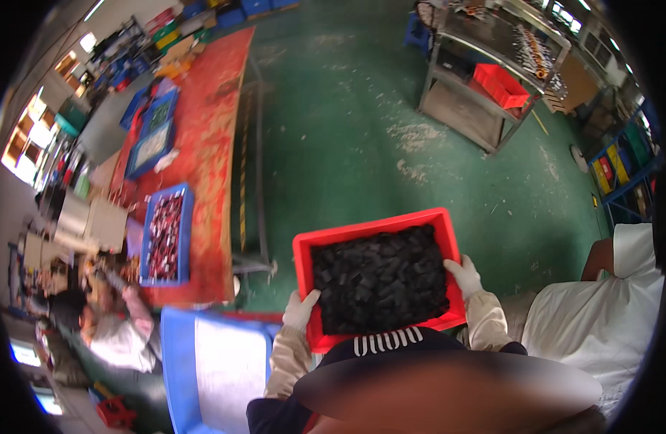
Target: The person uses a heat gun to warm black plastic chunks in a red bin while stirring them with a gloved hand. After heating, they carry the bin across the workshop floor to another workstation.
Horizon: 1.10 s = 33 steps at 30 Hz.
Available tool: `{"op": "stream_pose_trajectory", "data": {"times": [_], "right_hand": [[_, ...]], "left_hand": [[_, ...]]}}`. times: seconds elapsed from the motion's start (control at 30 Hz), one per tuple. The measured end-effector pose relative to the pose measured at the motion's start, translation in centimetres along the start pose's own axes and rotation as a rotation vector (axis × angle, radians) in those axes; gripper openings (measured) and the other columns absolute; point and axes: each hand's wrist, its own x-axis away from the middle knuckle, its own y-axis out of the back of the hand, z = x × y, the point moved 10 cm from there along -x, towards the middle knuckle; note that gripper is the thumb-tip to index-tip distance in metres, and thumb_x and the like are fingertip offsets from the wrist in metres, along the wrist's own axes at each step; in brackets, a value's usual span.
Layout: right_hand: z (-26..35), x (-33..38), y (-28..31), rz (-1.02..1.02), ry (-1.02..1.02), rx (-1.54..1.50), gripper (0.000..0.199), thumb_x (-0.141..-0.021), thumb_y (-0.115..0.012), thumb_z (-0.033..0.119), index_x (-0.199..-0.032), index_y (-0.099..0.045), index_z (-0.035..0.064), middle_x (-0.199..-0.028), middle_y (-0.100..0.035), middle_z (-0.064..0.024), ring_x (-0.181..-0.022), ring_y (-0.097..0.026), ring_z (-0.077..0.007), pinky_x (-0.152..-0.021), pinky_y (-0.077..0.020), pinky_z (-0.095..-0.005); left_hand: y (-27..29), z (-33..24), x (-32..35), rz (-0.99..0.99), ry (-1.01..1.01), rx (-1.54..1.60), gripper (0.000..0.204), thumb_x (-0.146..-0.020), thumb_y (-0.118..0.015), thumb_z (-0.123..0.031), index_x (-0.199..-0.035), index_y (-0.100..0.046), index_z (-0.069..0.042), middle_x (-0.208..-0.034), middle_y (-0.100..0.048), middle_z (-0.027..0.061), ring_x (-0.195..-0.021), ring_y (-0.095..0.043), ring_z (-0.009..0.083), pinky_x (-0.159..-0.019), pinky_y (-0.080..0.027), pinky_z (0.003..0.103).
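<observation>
Between my hands I carry a red plastic bin [448,230], held in front of my body above the green floor. Small black parts [380,278] fill it in a loose heap; their exact kind is too small to tell. My left hand [301,311], in a white glove, grips the bin's left side with the thumb over the rim. On the opposite side my right hand [464,276], also gloved in white, is closed on the rim. The fingers under the bin are hidden on both sides.
A long red worktable [221,145] at the left bears a blue tray [186,239] of small dark red parts. A blue bin [177,362] stands close at my left. A co-worker [123,336] is beyond it. Ahead right stands a metal cart [456,112]; white sacks [586,311] are at right.
</observation>
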Motion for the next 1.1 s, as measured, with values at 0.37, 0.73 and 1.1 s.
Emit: {"op": "stream_pose_trajectory", "data": {"times": [0.37,0.73,1.1], "right_hand": [[24.5,-24.5,-10.7,0.029,0.045,-0.248,0.073,-0.088,-0.074,0.037,-0.146,-0.05,0.0005,-0.133,-0.064,-0.0193,-0.124,-0.06,-0.0278,-0.109,-0.0439,-0.038],[40.3,-56.0,-17.8,0.062,0.1,-0.483,0.063,-0.091,-0.072,0.027,-0.143,-0.052,-0.0011,-0.132,-0.063,-0.0131,-0.114,-0.061,-0.0227,-0.101,-0.049,-0.0373],[72.3,-89.3,-28.9,0.309,0.313,-0.279,0.06,-0.094,-0.072,0.026,-0.141,-0.051,-0.0039,-0.131,-0.064,-0.0133,-0.116,-0.061,-0.0202,-0.104,-0.0454,-0.0337]], "left_hand": [[3.1,-26.5,-31.4,0.076,-0.204,0.252,0.063,-0.088,-0.075,-0.045,-0.132,-0.061,-0.002,-0.115,-0.073,0.0141,-0.107,-0.068,0.0243,-0.097,-0.051,0.038],[0.9,-50.7,-59.2,0.002,-0.139,-0.126,0.074,-0.083,-0.071,-0.06,-0.137,-0.06,-0.01,-0.123,-0.072,0.0162,-0.119,-0.067,0.0309,-0.103,-0.048,0.039],[1.8,-66.3,-83.0,-0.249,0.001,0.134,0.073,-0.085,-0.076,-0.052,-0.135,-0.058,-0.003,-0.115,-0.072,0.0145,-0.103,-0.07,0.0232,-0.093,-0.053,0.036]]}}
